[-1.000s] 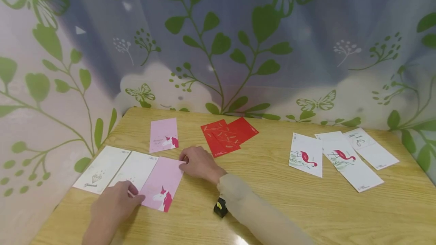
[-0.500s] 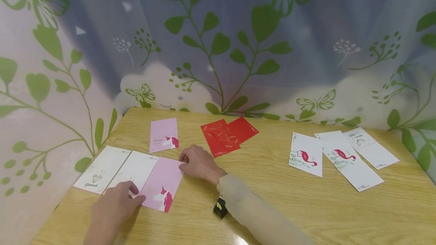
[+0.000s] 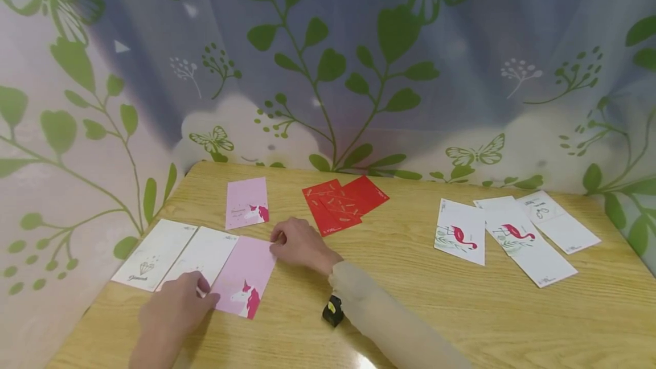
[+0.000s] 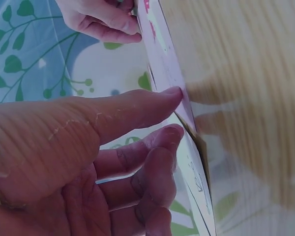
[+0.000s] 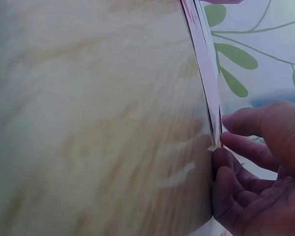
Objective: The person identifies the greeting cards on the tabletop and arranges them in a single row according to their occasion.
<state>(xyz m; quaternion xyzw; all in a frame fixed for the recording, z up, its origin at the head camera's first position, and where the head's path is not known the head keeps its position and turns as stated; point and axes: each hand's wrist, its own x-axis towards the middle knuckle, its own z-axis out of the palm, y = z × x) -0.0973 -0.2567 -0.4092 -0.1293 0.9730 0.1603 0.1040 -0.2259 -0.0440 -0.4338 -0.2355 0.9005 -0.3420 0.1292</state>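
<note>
Little moved — hands (image 3: 176, 306) (image 3: 299, 244) touching pink unicorn card (image 3: 245, 272), white cards (image 3: 159, 249) alongside

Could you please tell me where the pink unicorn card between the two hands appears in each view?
Head: the pink card lies left of centre, lower half.
Left wrist: the pink card, a slanted strip running down from the top middle.
Right wrist: the pink card, a narrow strip slanting down from the top, right of centre.
Shared landmark: the right hand, near the middle in head, upper left in left wrist, lower right in right wrist.
</note>
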